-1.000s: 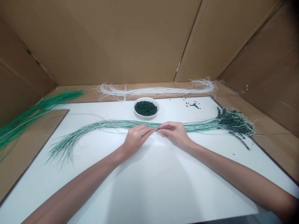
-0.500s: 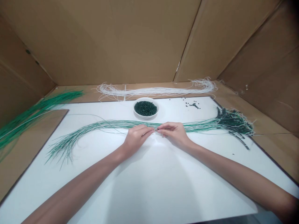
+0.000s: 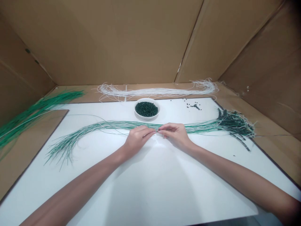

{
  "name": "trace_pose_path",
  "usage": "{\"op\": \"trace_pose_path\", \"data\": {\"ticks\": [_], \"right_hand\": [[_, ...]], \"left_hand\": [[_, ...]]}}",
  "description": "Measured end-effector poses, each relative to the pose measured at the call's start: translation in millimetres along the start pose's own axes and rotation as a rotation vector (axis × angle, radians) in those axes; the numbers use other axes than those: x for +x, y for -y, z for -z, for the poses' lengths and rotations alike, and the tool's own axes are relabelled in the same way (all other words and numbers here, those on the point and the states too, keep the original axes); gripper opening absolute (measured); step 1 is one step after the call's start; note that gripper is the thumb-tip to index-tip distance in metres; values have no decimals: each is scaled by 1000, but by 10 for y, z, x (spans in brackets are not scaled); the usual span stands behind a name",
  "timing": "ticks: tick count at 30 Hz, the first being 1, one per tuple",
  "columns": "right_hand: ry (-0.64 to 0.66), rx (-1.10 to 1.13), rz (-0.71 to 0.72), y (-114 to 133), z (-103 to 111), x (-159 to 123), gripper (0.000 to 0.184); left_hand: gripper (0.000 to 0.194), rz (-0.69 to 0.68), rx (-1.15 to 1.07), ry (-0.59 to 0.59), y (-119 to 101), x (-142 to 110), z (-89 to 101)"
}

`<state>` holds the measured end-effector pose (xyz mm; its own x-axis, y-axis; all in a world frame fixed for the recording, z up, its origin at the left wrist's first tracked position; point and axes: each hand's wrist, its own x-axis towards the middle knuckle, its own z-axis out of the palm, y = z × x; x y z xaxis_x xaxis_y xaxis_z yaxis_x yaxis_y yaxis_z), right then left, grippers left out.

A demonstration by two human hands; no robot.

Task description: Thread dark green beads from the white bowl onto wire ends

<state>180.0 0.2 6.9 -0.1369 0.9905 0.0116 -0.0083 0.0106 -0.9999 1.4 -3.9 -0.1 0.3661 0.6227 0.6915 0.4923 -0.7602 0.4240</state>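
Observation:
My left hand (image 3: 138, 138) and my right hand (image 3: 175, 135) meet fingertip to fingertip over the white board. Both are closed in a pinch. A tiny dark piece shows between the fingertips, too small to name. One thin strand runs in from the left toward my left hand. Just behind my hands lies a long bundle of green and white cords (image 3: 113, 125). Its right end carries a thick cluster of dark green beads (image 3: 235, 122). Beyond the bundle stands a white bowl (image 3: 147, 118) full of dark green beads (image 3: 147, 109).
Loose dark beads (image 3: 195, 106) lie scattered at the back right. A bundle of white cords (image 3: 157, 92) stretches along the back edge. Green cords (image 3: 42, 106) rest at the far left beside a cardboard piece (image 3: 35, 141). Cardboard walls (image 3: 117, 40) enclose the board.
My hands stay almost in place, fingertips still together. The view has shifted very slightly. The bowl and cord bundles have not moved.

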Motion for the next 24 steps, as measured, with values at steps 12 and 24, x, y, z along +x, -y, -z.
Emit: {"op": "trace_pose_path", "data": {"ticks": [12, 24], "right_hand": [[-4, -6, 7, -19, -1, 9, 18], [5, -11, 4, -6, -6, 9, 16]], "left_hand": [[12, 7, -7, 5, 6, -5, -4], [13, 38, 3, 11, 0, -10, 5]]}}
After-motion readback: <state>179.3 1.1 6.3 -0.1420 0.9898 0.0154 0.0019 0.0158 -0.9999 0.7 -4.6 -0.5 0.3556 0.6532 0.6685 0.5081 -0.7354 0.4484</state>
